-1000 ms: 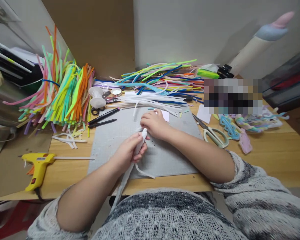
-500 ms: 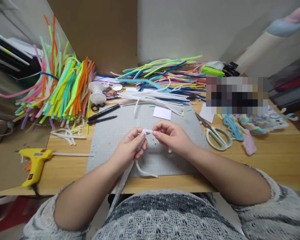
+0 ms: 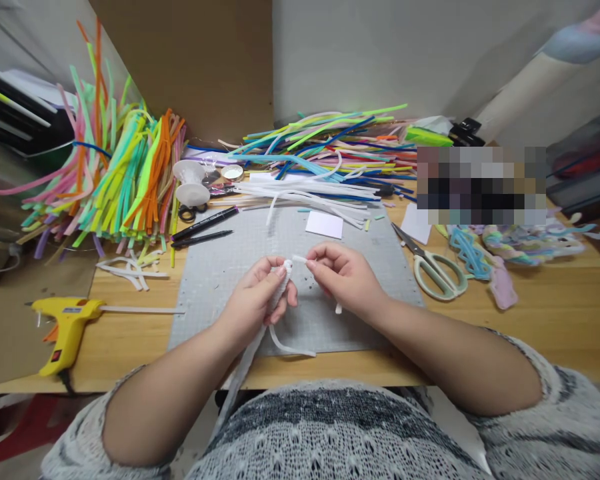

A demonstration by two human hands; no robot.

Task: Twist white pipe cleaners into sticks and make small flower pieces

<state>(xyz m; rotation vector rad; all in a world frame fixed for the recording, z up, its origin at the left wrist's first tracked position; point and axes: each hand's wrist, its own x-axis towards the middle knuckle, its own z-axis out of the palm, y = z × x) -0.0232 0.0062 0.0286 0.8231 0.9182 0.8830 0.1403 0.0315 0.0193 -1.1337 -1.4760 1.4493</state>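
Observation:
My left hand (image 3: 257, 300) is closed around a bundle of white pipe cleaners (image 3: 279, 293) above a grey cutting mat (image 3: 215, 273); loose white ends trail down off the table edge. My right hand (image 3: 343, 277) pinches a short white pipe cleaner piece (image 3: 300, 259) beside the top of the bundle, its other end poking out below my palm. The two hands almost touch at the fingertips.
Piles of coloured pipe cleaners lie at the left (image 3: 120, 180) and back (image 3: 330, 150). A yellow glue gun (image 3: 65, 327) rests at the left edge, scissors (image 3: 433, 270) at the right, black pens (image 3: 205, 227), a white spool (image 3: 193, 187), a small white card (image 3: 324, 225).
My right hand came back from the far side of the mat with a short white piece and now holds it against the top of the bundle. The left hand stayed put.

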